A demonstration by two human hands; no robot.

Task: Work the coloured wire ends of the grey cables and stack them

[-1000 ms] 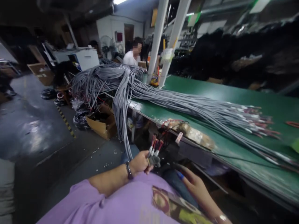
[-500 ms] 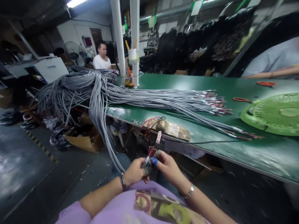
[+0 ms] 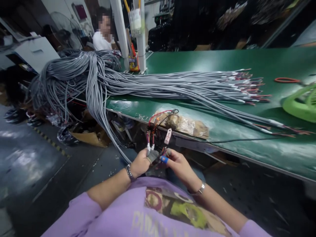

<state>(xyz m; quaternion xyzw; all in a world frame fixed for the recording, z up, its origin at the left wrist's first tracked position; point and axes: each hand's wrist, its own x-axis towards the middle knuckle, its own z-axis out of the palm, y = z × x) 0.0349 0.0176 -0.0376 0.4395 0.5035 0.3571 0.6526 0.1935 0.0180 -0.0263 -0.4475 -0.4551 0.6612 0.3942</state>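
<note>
My left hand (image 3: 141, 162) is closed around the end of a grey cable (image 3: 116, 144), with grey finger covers on thumb and forefinger. Red and white wire ends (image 3: 150, 140) stick up from that grip. My right hand (image 3: 178, 164), wearing a blue fingertip cover, pinches other thin wires of the same cable end just right of the left hand. Both hands are held in front of my chest, below the edge of the green table (image 3: 187, 62). The cable runs up to a big bundle of grey cables (image 3: 158, 86) lying across the table.
A brown packet (image 3: 185, 124) with red and black wires lies at the table's near edge. A green fan grille (image 3: 301, 104) and red loops (image 3: 286, 80) are at the right. White posts (image 3: 141, 36) stand at the back. A person in white sits behind the cable heap. Boxes sit on the floor at left.
My right hand came up from my lap to join the left at the cable end. The view swung right and tilted down, and the wire ends now stand apart.
</note>
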